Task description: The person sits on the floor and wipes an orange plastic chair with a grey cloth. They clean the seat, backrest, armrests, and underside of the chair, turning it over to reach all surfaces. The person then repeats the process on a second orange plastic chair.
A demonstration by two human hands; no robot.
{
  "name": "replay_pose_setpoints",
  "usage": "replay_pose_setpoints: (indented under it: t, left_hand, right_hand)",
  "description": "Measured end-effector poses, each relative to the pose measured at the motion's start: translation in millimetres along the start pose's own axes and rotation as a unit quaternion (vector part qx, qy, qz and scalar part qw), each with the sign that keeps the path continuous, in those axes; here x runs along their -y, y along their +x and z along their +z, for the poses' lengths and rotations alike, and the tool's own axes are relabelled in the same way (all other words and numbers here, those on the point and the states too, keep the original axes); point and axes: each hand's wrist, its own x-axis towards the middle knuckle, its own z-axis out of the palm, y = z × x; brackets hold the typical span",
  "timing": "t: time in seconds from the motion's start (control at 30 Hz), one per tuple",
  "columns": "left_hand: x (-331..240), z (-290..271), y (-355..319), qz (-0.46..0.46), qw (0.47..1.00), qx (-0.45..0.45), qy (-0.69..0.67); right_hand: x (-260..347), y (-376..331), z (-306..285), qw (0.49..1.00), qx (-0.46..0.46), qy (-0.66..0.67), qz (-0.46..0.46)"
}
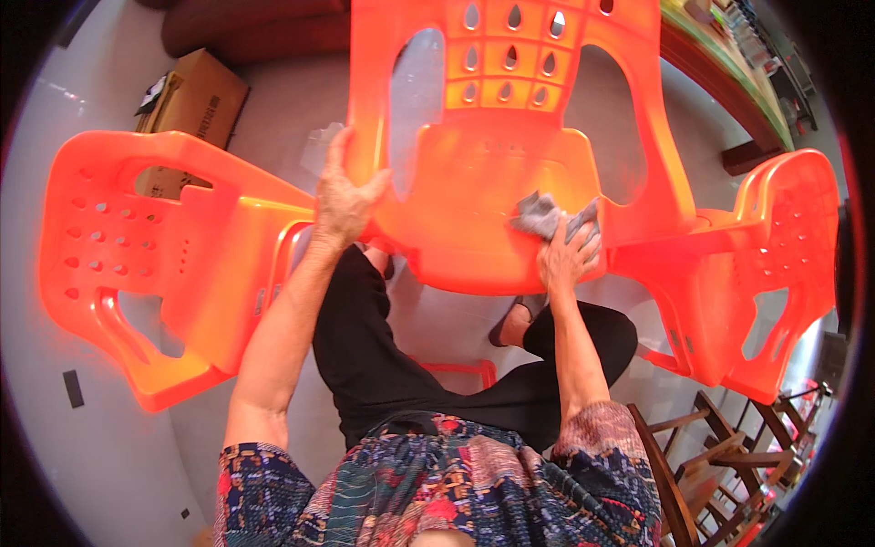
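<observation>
An orange plastic armchair point(483, 210) stands right in front of me, its perforated back at the far side. My left hand point(344, 202) grips its left arm near the front, thumb on the inner side and the forefinger along the outer edge. My right hand point(569, 259) holds a crumpled grey cloth point(540, 216) against the right front part of the seat, beside the base of the right arm. Part of the cloth sticks out past my fingers. Two more orange chairs flank it: the left chair point(214, 264) and the right chair point(720, 305), both seen tilted.
A cardboard box point(202, 98) is at the far left, near a dark red sofa point(260, 32). At the far right stands a wooden table point(729, 77) with things on it. Dark wooden stools point(720, 456) are piled at the lower right. My legs are below the middle chair.
</observation>
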Motion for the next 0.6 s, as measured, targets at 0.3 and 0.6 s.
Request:
replay_pose_setpoints:
  t: [0.3,0.6]
  left_hand:
    - [-10.1,0.5,-3.0,-0.032,0.999,0.005,-0.026]
    - [-24.9,-0.1,-7.6,-0.051,0.996,0.028,-0.069]
  right_hand:
    - [148.7,-50.4,-28.4,0.955,0.005,0.23,-0.186]
    - [234.3,80.4,-10.9,0.924,0.025,0.326,-0.198]
